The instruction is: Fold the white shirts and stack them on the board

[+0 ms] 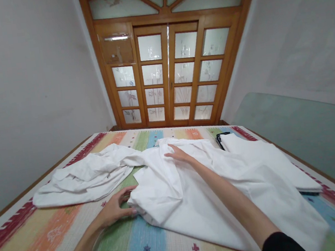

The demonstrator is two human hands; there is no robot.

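Observation:
A crumpled white garment (pixel 202 203), probably a shirt, is spread over the striped cover in front of me. At its left edge is my left hand (pixel 116 207), thumb and fingers apart in a curve, the fingertips close to or touching the fabric. My right hand (pixel 180 154) rests farther up on the same cloth with its fingers spread. A bunched white part (pixel 84 177) stretches out to the left; whether it belongs to the same garment I cannot tell.
Folded white clothing (pixel 270 159) with dark edges lies at the right. Beneath everything is a bed-like surface with a colourful striped cover (pixel 146 247). A pale green panel (pixel 303 124) stands along the right wall. Wooden glazed doors (pixel 167 76) close off the far end.

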